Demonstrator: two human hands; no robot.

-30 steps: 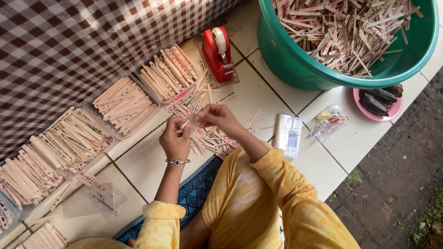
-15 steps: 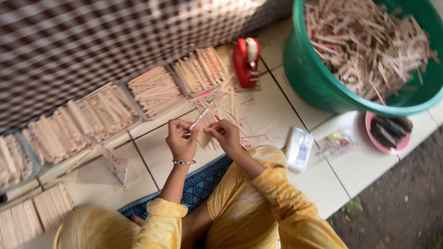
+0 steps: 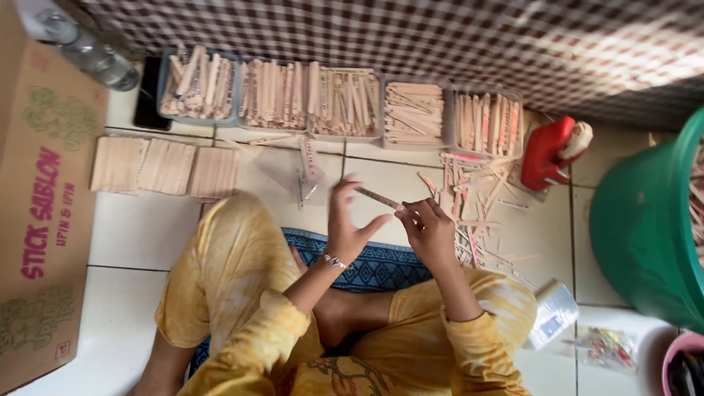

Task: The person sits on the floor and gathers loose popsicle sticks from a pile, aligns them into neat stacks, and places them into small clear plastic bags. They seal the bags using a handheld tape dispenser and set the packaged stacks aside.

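At nine o'clock a brown cardboard box [image 3: 44,220] with pink and green print lies flat along the edge of the white tiled floor [image 3: 125,235]. Above it, near eleven o'clock, you can see a clear plastic bottle [image 3: 92,59] and a dark phone [image 3: 150,95] beside the first tray. A row of shallow trays [image 3: 345,103] filled with flat wooden sticks runs across the top, under a brown-and-white checked cloth [image 3: 411,37]. Below the left trays, three neat flat stacks of sticks [image 3: 165,165] lie side by side on the tiles.

You sit cross-legged in yellow clothes on a blue patterned mat [image 3: 374,268]. Your left hand [image 3: 348,224], with a bracelet at the wrist, is open and released, fingers spread, grasping nothing; it sits just beside the stick. Your right hand [image 3: 429,231] pinches one end of a single wooden stick [image 3: 378,198], which points toward ten o'clock, above the floor at the centre of the view.

At two o'clock from your hands a loose pile of sticks [image 3: 469,198] is scattered on the tiles, and beyond it stands a red tape dispenser [image 3: 554,150]. At three o'clock sits a large green tub [image 3: 645,235]. Toward five o'clock lie a white packet [image 3: 554,315], a small clear bag [image 3: 605,345] and the rim of a pink bowl [image 3: 678,359].
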